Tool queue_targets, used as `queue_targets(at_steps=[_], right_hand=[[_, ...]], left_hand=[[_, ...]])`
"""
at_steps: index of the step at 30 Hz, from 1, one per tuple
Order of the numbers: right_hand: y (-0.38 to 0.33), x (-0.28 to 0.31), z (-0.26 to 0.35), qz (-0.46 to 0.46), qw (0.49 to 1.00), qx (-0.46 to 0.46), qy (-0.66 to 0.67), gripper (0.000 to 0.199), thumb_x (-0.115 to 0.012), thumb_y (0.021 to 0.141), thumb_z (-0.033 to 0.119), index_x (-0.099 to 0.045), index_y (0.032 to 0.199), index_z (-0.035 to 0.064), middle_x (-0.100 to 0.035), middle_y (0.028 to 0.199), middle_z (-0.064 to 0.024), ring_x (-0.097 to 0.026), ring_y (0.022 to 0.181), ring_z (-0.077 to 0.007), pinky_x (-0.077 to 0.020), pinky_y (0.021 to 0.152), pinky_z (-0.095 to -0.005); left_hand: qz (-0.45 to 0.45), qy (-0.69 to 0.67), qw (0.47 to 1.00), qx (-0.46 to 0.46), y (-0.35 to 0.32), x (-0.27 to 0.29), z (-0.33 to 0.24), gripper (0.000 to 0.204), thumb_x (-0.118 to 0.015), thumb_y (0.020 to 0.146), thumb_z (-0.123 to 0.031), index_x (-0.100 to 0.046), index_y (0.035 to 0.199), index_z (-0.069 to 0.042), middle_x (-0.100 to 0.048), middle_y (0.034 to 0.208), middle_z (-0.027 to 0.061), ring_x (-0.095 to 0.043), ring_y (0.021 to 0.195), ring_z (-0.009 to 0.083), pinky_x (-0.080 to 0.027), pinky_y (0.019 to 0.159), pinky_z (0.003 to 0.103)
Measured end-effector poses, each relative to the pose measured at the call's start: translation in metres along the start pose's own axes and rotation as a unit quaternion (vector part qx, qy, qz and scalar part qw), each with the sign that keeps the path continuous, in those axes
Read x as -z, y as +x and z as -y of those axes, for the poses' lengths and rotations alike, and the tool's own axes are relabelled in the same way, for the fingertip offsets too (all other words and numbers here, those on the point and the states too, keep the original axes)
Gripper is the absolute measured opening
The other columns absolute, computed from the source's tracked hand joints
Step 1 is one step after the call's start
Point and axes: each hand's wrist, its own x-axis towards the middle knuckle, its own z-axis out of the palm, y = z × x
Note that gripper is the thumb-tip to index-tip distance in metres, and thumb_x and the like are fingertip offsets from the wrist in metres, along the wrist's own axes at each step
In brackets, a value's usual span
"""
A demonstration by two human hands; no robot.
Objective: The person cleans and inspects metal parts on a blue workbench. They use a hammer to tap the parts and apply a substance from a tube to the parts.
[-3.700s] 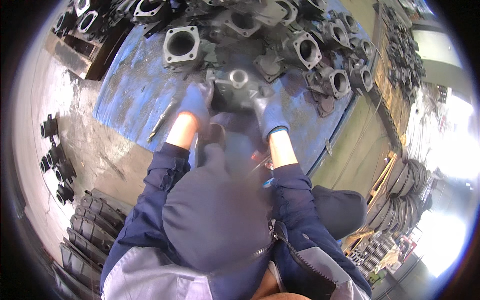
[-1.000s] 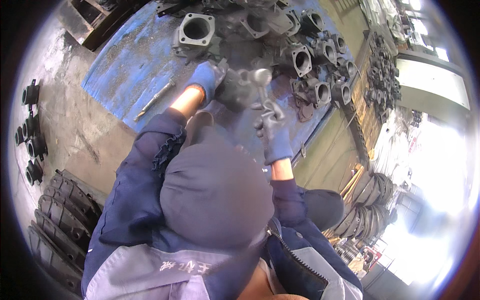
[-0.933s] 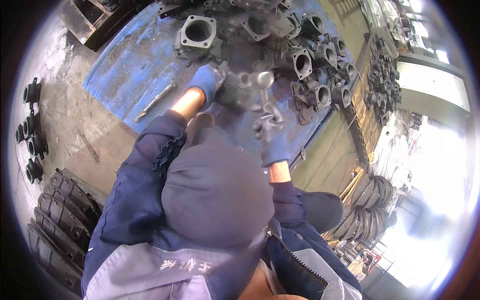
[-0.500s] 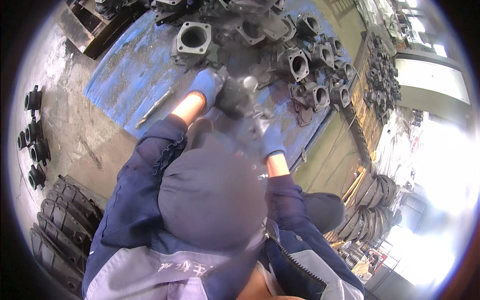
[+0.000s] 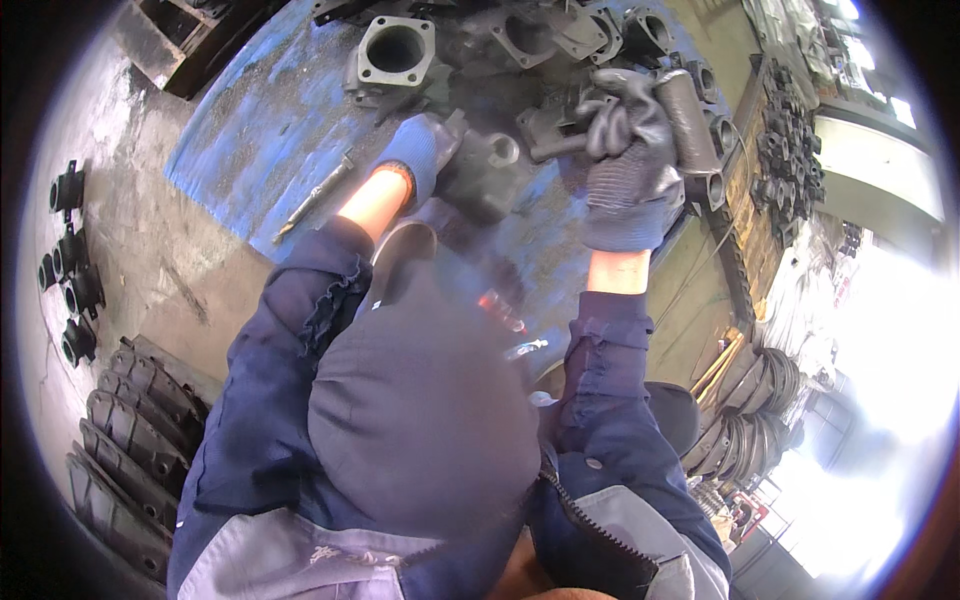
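My left hand, in a blue glove, grips the left edge of a dark metal casting on the blue worktop. The casting has a round opening near its top and looks hazy. My right hand is raised over the worktop's right side, its dark-coated fingers curled. Against those fingers stands a thick dark grey cylindrical piece, seemingly held; its kind is unclear. A thin metal rod-like tool lies left of my left hand. Just beyond that hand sits a casting with a square flange.
More flanged castings crowd the far side of the blue worktop. Small black castings stand on the floor at left, near stacked dark plates. A red-capped clear bottle lies close to my body.
My right hand has moved up and to the right, away from the casting, and turned, with the cylindrical piece now beside its fingers. My left hand stays on the casting.
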Motion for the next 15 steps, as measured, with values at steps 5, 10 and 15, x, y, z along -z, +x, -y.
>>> queue_targets(at_steps=[5, 10, 15], right_hand=[[-0.004, -0.002, -0.056, -0.010, 0.976, -0.169, -0.134, 0.030, -0.059, 0.093, 0.023, -0.060, 0.117, 0.0036, -0.061, 0.113, -0.0108, -0.058, 0.077, -0.0118, -0.0513, 0.062, -0.0205], [-0.012, -0.004, -0.070, -0.060, 0.960, -0.177, -0.207, 0.030, -0.060, 0.093, 0.022, -0.060, 0.117, 0.0037, -0.061, 0.113, -0.0111, -0.059, 0.078, -0.0128, -0.0513, 0.063, -0.0215], [-0.010, 0.003, -0.063, -0.057, 0.964, -0.168, -0.197, 0.030, -0.060, 0.093, 0.022, -0.060, 0.117, 0.0038, -0.061, 0.114, -0.0113, -0.059, 0.079, -0.0138, -0.0512, 0.064, -0.0226]], left_hand=[[0.005, -0.158, 0.985, 0.075, 0.021, -0.021, 0.012, 0.023, -0.061, 0.083, -0.007, -0.068, 0.104, -0.003, -0.069, 0.097, 0.0209, -0.066, 0.098, 0.0366, -0.055, 0.081, 0.041], [-0.035, -0.327, 0.935, 0.131, 0.018, -0.035, 0.012, 0.021, -0.062, 0.083, -0.009, -0.069, 0.102, -0.007, -0.068, 0.097, 0.0208, -0.066, 0.100, 0.0379, -0.054, 0.081, 0.040], [-0.044, -0.108, 0.993, 0.015, 0.005, -0.031, 0.014, 0.031, -0.067, 0.077, -0.009, -0.066, 0.107, -0.005, -0.067, 0.099, 0.0207, -0.065, 0.098, 0.0385, -0.054, 0.083, 0.040]])
